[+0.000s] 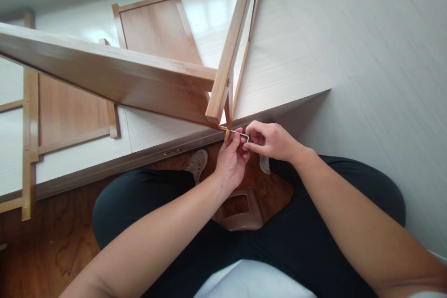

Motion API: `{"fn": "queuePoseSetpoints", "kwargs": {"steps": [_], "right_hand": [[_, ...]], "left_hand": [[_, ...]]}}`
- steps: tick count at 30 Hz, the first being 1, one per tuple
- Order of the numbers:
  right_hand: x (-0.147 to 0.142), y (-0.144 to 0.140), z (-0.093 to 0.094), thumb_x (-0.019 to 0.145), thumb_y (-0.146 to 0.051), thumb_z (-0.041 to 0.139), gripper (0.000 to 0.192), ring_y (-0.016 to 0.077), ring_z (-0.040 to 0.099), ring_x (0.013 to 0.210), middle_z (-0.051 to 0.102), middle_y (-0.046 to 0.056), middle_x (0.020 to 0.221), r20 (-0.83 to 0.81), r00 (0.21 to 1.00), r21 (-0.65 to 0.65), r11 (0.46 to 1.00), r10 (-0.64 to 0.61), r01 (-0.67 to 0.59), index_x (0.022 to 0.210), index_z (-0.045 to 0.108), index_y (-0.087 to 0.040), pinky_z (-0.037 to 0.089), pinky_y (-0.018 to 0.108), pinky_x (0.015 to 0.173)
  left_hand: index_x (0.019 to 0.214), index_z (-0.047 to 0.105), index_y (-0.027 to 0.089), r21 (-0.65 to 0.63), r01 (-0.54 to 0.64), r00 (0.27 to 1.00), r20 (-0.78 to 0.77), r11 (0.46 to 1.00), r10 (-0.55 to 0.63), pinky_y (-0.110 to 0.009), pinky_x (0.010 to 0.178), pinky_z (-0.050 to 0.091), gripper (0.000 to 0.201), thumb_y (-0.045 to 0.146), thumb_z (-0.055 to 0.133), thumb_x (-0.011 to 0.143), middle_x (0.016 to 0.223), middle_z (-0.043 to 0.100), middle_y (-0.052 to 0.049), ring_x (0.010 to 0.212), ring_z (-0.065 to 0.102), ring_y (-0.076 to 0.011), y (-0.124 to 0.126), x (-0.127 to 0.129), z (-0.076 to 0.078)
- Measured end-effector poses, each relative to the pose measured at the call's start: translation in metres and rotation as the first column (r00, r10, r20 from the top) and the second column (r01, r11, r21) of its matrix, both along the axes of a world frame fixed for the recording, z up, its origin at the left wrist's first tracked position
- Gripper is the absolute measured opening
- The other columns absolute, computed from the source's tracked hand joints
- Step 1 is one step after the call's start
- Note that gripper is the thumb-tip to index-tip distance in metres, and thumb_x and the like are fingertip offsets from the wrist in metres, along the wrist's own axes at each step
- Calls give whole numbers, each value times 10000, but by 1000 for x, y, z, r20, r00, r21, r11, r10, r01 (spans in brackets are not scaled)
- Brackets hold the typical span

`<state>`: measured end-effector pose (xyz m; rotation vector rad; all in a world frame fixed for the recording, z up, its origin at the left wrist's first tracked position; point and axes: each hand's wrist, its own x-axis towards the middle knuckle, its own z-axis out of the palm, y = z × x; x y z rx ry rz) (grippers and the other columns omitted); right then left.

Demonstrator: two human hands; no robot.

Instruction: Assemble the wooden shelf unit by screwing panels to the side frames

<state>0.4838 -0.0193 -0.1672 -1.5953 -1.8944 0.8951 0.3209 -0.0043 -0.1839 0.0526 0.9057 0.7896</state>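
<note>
Left hand (232,163), right hand (274,142) on bent metal key (247,138) (wooden frame (231,51) just beside).

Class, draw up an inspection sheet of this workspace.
Surface: pale, glossy platform.
Job's things: raised wooden panel beside a slanting wooden bar; bent metal tool near the lower corner.
Clutter: rear flat panel, left flat panel.
Hands: right hand at the tool's bent end; left hand by the corner, exact grip unclear.
Cables: nothing seen.
Surroundings: brown floor; pale wall-like surface at right; stool-like object between the legs.
</note>
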Motion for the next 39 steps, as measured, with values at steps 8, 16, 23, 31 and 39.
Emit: {"fn": "queuePoseSetpoints", "kwargs": {"steps": [8, 16, 23, 31, 39], "right_hand": [[3, 2, 2, 874, -318, 721, 170, 138, 538, 608, 607, -35, 707, -2, 1000, 9, 1000, -15, 15, 962, 612, -222, 365, 264, 624], [3, 3, 0, 878, -315, 719, 171, 137, 540, 600, 608, -37, 706, -12, 1000, 1, 1000, -12, 12, 977, 619, -219, 361, 264, 617], [5, 2, -1, 913, -350, 708, 169, 132, 534, 599, 613, -31, 699, -10, 1000, 37, 999, 0, 0, 977, 657, -201, 362, 264, 628], [6, 3, -5, 930, -395, 708, 211, 136, 549, 598, 650, -11, 695, -35, 999, 75, 997, 8, -5, 973, 696, -189, 374, 266, 624], [6, 5, -2, 973, -472, 655, 313, 141, 564, 609, 695, 14, 715, -118, 993, 42, 999, -7, 13, 937, 749, -176, 391, 273, 629]], "left_hand": [[1017, 725, 195, 3, 12, 1000, -21, 1000, -12, -180, 505, 337, 289, 308, 875, 797, 803, 719, 21, 597, 579, -53, 1, 0, 0], [1015, 728, 202, 24, 25, 999, -21, 999, -24, -178, 506, 338, 297, 319, 881, 789, 820, 724, 19, 613, 586, -55, 0, -1, -1], [1002, 732, 190, 5, 10, 1000, -18, 1000, -10, -177, 501, 325, 301, 308, 891, 776, 800, 697, 25, 611, 570, -47, 1, 0, 1], [993, 747, 188, 17, 4, 999, -43, 1000, -3, -180, 511, 331, 346, 340, 920, 734, 760, 618, 48, 615, 526, -38, 0, 0, -2], [972, 752, 191, 40, 14, 996, -94, 999, -10, -183, 517, 321, 335, 352, 915, 726, 770, 606, 39, 623, 494, -46, 1, -1, -4]]}}
